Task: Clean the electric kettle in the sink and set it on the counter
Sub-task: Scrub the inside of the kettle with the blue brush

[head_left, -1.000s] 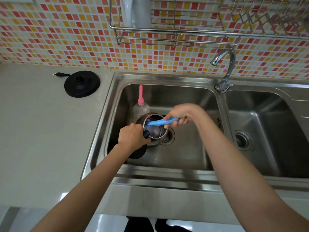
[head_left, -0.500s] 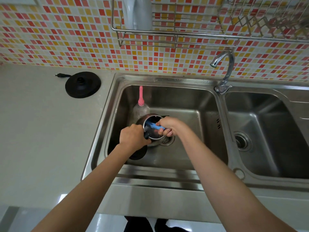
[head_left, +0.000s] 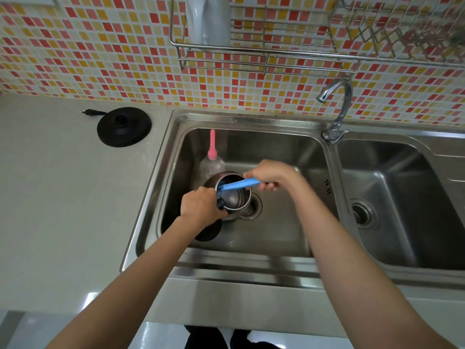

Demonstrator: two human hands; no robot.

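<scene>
One kettle (head_left: 235, 200) in left hand (head_left: 201, 206), one brush (head_left: 239, 184) in right hand (head_left: 270, 175)

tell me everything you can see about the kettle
The kettle is a shiny steel pot with a round open mouth and a black fitting at the rim. It is tilted in the left sink basin beside the drain. The left hand grips its handle side; a blue brush, held by the right hand, reaches into it.
</scene>
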